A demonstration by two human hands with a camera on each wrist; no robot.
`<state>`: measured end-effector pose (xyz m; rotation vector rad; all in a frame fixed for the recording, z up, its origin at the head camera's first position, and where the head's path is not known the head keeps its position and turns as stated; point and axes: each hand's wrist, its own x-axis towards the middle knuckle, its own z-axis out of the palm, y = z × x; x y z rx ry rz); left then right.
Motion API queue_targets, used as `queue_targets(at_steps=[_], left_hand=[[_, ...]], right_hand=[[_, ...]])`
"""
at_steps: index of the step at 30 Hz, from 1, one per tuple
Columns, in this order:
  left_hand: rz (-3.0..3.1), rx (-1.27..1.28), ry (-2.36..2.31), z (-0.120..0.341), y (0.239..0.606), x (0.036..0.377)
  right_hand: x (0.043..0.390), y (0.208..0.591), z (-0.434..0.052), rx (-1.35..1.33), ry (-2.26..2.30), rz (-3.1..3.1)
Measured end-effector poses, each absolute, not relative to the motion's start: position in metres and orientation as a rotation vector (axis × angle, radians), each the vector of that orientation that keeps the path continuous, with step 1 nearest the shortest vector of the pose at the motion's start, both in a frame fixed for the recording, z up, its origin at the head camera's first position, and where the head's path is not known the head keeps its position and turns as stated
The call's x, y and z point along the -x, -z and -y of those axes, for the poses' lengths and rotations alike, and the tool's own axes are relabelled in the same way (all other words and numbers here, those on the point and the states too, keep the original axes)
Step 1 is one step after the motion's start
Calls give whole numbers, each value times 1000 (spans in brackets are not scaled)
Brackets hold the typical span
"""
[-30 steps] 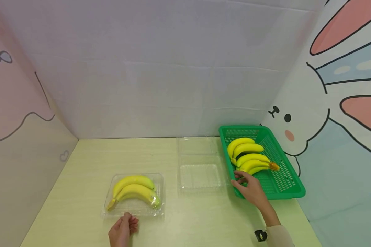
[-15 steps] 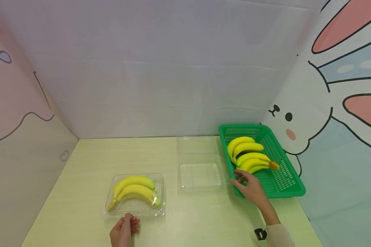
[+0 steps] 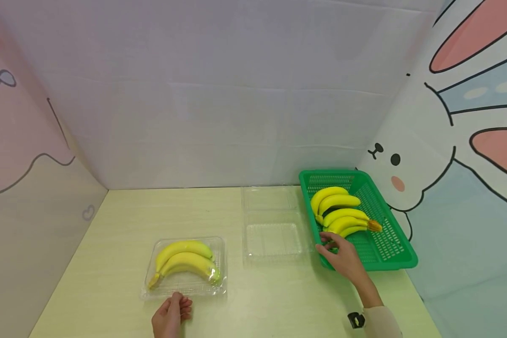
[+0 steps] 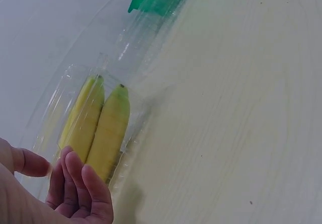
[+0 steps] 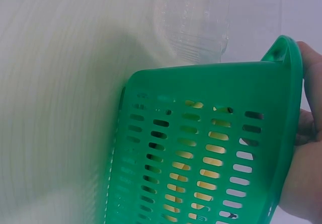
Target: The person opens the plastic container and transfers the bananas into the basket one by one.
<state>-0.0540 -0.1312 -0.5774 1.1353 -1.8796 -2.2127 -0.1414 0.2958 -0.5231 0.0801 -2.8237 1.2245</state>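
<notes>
Two joined yellow bananas [image 3: 190, 260] lie in a clear plastic clamshell box [image 3: 183, 287] at the front left. My left hand [image 3: 172, 315] rests just before the box's front edge, fingers loosely bent, thumb apart from them in the left wrist view, holding nothing. At the right stands a green plastic basket [image 3: 395, 266] with bunches of bananas [image 3: 346, 220] in it. My right hand [image 3: 342, 258] lies over its front left corner, fingers loosely bent near the rim and not wrapped round a banana. The right wrist view shows that hand partly hidden behind the basket's rim [image 5: 289, 133].
Another clear clamshell box [image 3: 272, 239] lies unfolded on the pale wooden table [image 3: 122, 225], left of the basket. A small black object [image 3: 356, 320] is beside the right sleeve. White cloth walls with cartoon drawings enclose the back and sides.
My left hand and the box with the bananas appear slightly farther right in the head view. My right hand stays at the basket corner.
</notes>
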Motion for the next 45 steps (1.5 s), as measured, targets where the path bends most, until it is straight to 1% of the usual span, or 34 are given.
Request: queue_targets(at_steps=[13, 26, 36, 45], left_hand=[[1931, -1150, 2152, 131, 580, 51], [1930, -1122, 2124, 131, 572, 48], [1950, -1107, 2087, 132, 569, 47], [1990, -1095, 2069, 135, 566, 47]], right_hand=[[139, 522, -295, -97, -1248, 2803], [136, 517, -294, -110, -1299, 2755], [134, 513, -288, -153, -1260, 2646], [133, 516, -281, -209, -1131, 2532]])
